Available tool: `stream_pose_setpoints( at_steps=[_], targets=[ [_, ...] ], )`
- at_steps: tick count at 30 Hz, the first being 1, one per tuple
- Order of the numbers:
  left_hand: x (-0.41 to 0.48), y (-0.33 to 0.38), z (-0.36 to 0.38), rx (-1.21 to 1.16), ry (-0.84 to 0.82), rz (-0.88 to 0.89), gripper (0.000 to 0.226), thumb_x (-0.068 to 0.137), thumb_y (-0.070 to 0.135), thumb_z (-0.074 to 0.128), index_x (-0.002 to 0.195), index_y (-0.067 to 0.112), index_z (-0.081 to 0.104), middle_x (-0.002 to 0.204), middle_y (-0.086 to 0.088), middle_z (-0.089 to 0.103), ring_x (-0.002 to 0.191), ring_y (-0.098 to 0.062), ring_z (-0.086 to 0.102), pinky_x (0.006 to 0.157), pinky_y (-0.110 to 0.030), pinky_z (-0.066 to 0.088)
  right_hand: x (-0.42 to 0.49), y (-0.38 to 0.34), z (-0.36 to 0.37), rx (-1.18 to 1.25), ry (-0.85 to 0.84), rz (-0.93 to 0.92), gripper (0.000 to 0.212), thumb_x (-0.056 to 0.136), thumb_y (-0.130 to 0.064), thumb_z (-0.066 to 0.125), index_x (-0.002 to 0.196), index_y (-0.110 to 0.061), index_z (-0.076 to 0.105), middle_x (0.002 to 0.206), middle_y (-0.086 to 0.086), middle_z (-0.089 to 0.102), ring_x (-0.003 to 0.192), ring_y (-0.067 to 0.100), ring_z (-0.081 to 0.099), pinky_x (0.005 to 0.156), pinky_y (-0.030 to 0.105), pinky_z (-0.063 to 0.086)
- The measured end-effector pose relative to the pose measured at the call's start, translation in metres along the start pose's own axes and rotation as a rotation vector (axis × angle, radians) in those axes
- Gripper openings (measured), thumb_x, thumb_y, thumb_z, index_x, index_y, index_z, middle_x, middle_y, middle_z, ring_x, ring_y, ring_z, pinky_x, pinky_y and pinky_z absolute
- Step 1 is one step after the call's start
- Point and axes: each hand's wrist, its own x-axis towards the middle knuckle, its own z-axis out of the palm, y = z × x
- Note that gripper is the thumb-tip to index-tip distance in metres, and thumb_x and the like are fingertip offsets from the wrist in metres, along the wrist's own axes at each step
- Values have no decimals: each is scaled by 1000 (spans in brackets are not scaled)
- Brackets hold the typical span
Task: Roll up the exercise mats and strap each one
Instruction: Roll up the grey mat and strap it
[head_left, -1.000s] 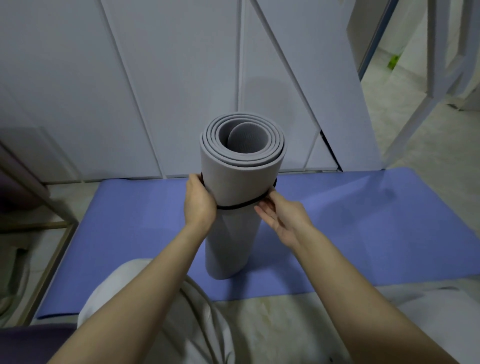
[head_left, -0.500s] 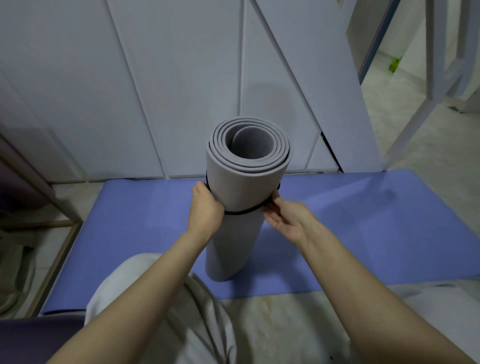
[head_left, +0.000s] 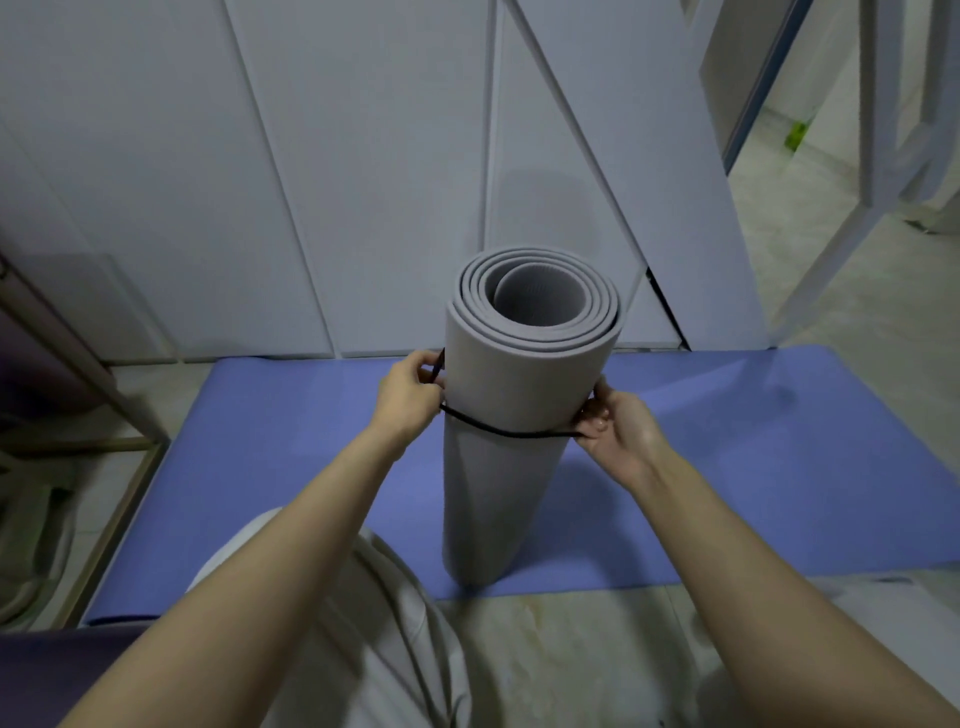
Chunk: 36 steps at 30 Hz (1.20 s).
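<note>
A grey exercise mat (head_left: 498, 478), rolled tight, stands upright on a blue mat (head_left: 753, 467) that lies flat on the floor. A thin black strap (head_left: 498, 430) runs round the roll about a third of the way down. My left hand (head_left: 408, 397) pinches the strap at the roll's left side. At the right side my right hand (head_left: 615, 426) pinches the strap too, fingers curled against the roll. The far half of the strap is hidden behind the roll.
White wardrobe doors (head_left: 311, 182) close off the space just behind the mats. A wooden frame (head_left: 119, 467) stands at the left. An open doorway (head_left: 810, 171) leads off at the right. My knee in light trousers (head_left: 332, 597) is below the roll.
The strap sits a little lower on the roll's front. My left hand has shifted from gripping the roll to pinching the strap; the right hand has curled tighter on it.
</note>
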Motion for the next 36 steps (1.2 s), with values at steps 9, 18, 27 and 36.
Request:
stream_pose_setpoints(
  at_steps=[9, 18, 27, 36],
  targets=[
    [13, -20, -2, -132, 41, -83, 29, 81, -18, 46, 86, 8, 57, 88, -14, 66, 86, -27, 60, 85, -48, 53, 15, 16, -2, -428, 162, -177, 9, 100, -9, 43, 103, -6, 51, 58, 4, 38, 40, 9, 24, 34, 19, 20],
    [11, -52, 19, 38, -14, -15, 20, 92, 1, 53, 100, 19, 54, 110, -6, 60, 104, -27, 57, 90, -47, 50, 36, 37, -19, -613, 294, -161, 19, 101, -11, 40, 82, -9, 45, 58, 6, 39, 32, 8, 32, 29, 14, 25],
    [15, -54, -9, -38, -285, -108, 44, 85, -14, 49, 114, 19, 56, 118, -11, 57, 108, -27, 57, 78, -37, 57, 28, 54, -22, -783, 229, -362, 14, 100, -13, 36, 101, -10, 49, 73, 18, 50, 61, 30, 44, 53, 38, 42],
    [16, -36, 0, 41, -275, -32, 31, 77, -15, 45, 101, -6, 63, 99, -23, 66, 90, -29, 62, 82, -38, 54, 22, 36, -27, -723, 253, -412, 44, 90, 10, 33, 59, -20, 33, 38, -10, 30, 32, 4, 26, 37, 18, 24]
  ],
)
